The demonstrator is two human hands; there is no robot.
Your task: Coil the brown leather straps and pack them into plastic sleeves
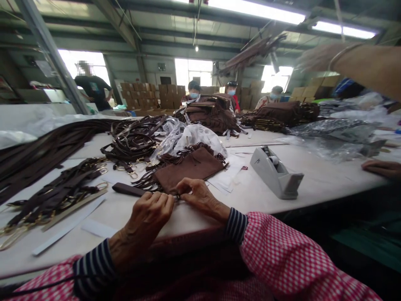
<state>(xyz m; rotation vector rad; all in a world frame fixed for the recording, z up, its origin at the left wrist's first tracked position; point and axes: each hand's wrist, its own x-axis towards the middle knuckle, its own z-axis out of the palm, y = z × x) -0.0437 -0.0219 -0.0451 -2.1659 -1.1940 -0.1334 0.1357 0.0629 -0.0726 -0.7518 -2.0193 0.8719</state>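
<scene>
A brown fringed bag (191, 169) lies flat on the white table in front of me. My left hand (155, 209) is closed around the end of a dark brown strap (127, 189), whose looped end sticks out to the left. Against the bag's near edge, my right hand (196, 194) pinches at a small metal piece, with thumb and forefinger meeting beside my left hand. The fingers hide most of that piece, so I cannot make out its exact kind.
Straps with gold clasps (62, 188) lie at the left, behind them coiled straps (131, 140). A grey tape dispenser (275, 173) stands to the right. Brown bags (213, 113) are heaped at the back. A co-worker's arm (354, 60) reaches in at upper right; another hand (384, 168) rests below it.
</scene>
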